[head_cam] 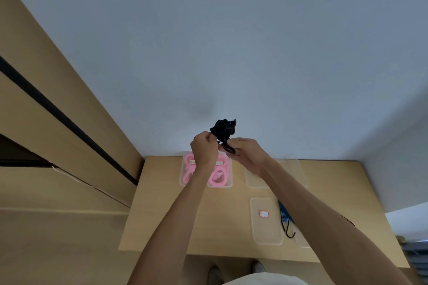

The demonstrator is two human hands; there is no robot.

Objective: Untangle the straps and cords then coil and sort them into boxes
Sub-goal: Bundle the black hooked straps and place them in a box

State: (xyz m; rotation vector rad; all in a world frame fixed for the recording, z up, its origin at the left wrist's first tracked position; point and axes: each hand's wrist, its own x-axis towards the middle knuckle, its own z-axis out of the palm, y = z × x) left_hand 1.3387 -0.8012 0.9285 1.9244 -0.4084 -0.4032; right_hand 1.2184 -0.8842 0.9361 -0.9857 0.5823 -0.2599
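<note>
A bunched black strap (224,129) with a buckle is held up in front of the white wall, above the far edge of the wooden table (162,203). My left hand (204,149) pinches its lower left side. My right hand (246,151) grips its lower end, where a dark clip shows under the fingers. Behind my left forearm, a clear box (228,183) holds coiled pink cords (217,177). A blue striped cord with a black hook (287,222) lies at the right, partly under my right forearm.
An empty clear box (254,180) stands at the back right, mostly behind my right arm. Nearer lies a clear lid or box with a red-edged label (266,222). Wooden panels fill the left. My shoes (215,273) show below the table's front edge.
</note>
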